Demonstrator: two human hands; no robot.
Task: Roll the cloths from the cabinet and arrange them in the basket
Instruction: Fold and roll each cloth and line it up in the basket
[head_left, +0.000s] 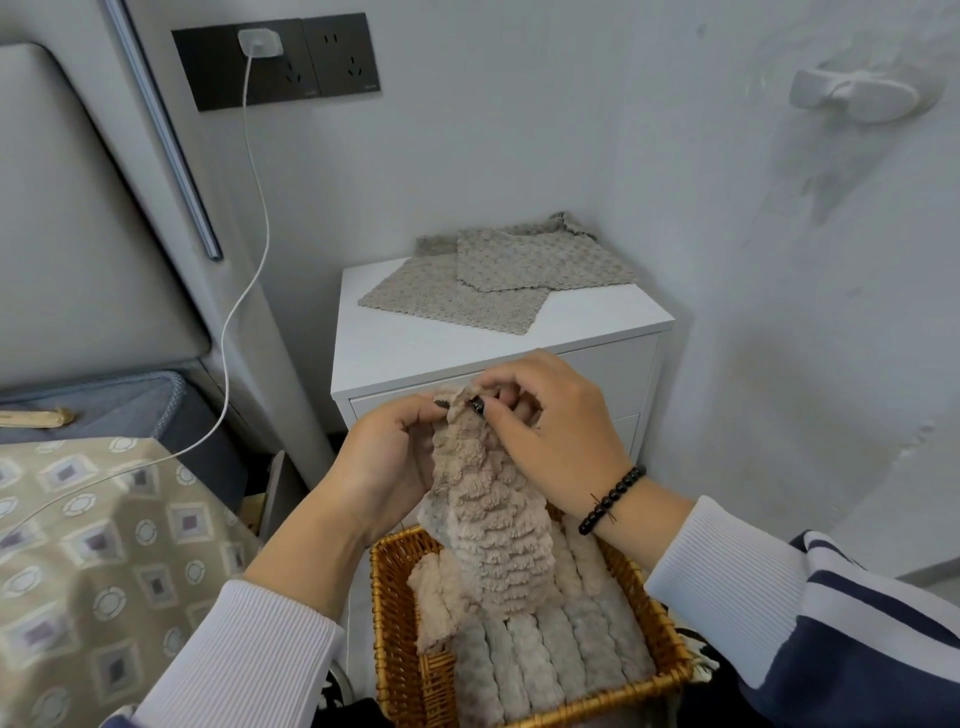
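Note:
A fluffy beige cloth (488, 530) hangs lengthwise over the wicker basket (397, 613). My left hand (387, 457) pinches its top edge from the left, and my right hand (550, 431) pinches the same edge from the right. The cloth's lower end droops into the basket, where a ribbed grey-beige cloth (566, 649) lies along the bottom. Two flat grey cloths (498, 280) overlap on top of the white cabinet (395, 353) behind my hands.
A bed with a patterned cover (93, 561) lies at the left. A white charger cable (244, 291) hangs from the wall socket (275, 62) down to the bed. A white wall hook (857, 93) is mounted at the upper right.

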